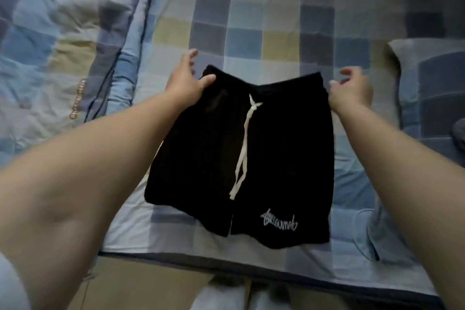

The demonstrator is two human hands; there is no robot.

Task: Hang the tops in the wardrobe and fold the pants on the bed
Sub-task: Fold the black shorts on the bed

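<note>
As a pair of black shorts lies spread flat near the edge of a checked bed, waistband away from the person, the left hand holds one waistband corner, thumb laid over the fabric. At the opposite corner, the right hand has its fingers loosely curled; whether it grips the cloth cannot be told. A neat fold likely calls for smoothing first and tucking in the white drawstring.

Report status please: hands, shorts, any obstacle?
Left hand holds waistband corner; right hand open at other corner. Black drawstring fabric shorts flat on checked bedsheet, unfolded. No obstacle.
</note>
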